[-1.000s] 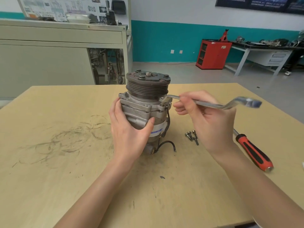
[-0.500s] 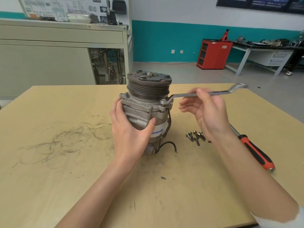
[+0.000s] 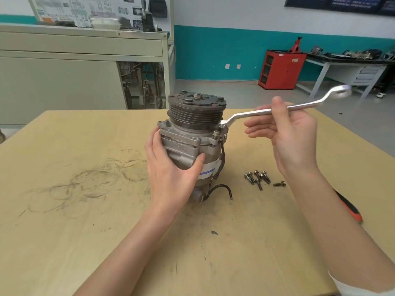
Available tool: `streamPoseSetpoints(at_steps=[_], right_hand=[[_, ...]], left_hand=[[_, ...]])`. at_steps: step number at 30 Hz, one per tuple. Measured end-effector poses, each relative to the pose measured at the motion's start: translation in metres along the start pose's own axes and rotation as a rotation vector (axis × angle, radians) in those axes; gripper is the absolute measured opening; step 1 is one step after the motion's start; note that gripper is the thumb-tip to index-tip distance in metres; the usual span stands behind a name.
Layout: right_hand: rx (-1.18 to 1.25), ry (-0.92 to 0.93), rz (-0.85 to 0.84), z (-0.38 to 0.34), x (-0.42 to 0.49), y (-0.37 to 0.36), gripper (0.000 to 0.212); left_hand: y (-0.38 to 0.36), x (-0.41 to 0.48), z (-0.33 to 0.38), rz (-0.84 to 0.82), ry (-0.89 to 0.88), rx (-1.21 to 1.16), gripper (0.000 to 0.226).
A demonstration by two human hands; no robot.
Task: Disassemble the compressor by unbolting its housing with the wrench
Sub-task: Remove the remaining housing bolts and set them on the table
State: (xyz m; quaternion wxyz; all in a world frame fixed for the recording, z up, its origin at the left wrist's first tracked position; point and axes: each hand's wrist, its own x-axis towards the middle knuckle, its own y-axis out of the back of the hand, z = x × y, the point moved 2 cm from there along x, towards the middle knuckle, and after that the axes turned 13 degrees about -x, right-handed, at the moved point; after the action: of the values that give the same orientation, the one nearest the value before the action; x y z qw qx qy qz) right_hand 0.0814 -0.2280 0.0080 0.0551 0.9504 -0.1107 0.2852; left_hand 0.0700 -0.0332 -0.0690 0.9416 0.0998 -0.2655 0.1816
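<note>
The grey compressor (image 3: 190,139) stands upright on the wooden table (image 3: 64,231), its dark pulley on top. My left hand (image 3: 171,174) grips the housing from the near left side, thumb across the front. A silver ring wrench (image 3: 252,113) sits with one ring on a bolt at the housing's right flange, and its shaft points right and away. My right hand (image 3: 286,131) holds the shaft with the thumb over it and the fingers stretched out below. Another bolt head (image 3: 215,132) stands on the near right flange.
Several loose bolts (image 3: 259,178) lie on the table right of the compressor. A red-and-black screwdriver (image 3: 350,208) lies partly hidden behind my right forearm. A black wire (image 3: 220,189) curls out from the compressor's base. Cabinets and a red tool cart stand beyond the table.
My right hand swung the wrench handle away from me, from pointing right and near to pointing right and far. The left hand stayed on the housing.
</note>
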Motion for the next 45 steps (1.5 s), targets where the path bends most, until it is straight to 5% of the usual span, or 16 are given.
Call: streamPoseSetpoints(at_steps=[6,13,15,18,22,25,33,39,45], right_hand=[[-0.565,0.673,0.081,-0.025,-0.037,-0.019,0.033],[-0.791,0.860,0.100,-0.017,-0.059,-0.024,0.044],[-0.661,0.744,0.043,-0.012,-0.058,-0.021,0.037],[-0.133,0.236,-0.062,0.000,-0.037,-0.011,0.019],[0.355,-0.399,-0.133,0.028,-0.002,-0.014,0.031],[0.488,-0.594,-0.183,0.039,0.016,-0.025,0.033],[0.342,-0.359,-0.067,0.014,0.026,0.004,0.048],[-0.554,0.034,-0.176,-0.014,-0.003,-0.014,0.016],[-0.759,0.095,-0.219,-0.012,-0.015,-0.037,0.015]], left_hand=[[0.000,0.000,0.002,0.007,-0.006,0.015,0.095],[0.000,0.000,0.002,0.012,-0.007,0.008,0.096],[0.000,0.000,0.001,0.016,-0.010,0.011,0.097],[0.000,0.000,0.000,0.023,-0.015,0.017,0.097],[0.000,0.000,0.000,0.023,-0.006,0.017,0.097],[0.000,0.000,0.000,0.017,0.006,0.016,0.098],[-0.001,0.000,0.000,0.014,0.013,0.018,0.099],[0.000,0.000,0.000,0.016,0.009,0.017,0.098],[-0.001,-0.001,0.001,0.019,0.004,0.014,0.098]])
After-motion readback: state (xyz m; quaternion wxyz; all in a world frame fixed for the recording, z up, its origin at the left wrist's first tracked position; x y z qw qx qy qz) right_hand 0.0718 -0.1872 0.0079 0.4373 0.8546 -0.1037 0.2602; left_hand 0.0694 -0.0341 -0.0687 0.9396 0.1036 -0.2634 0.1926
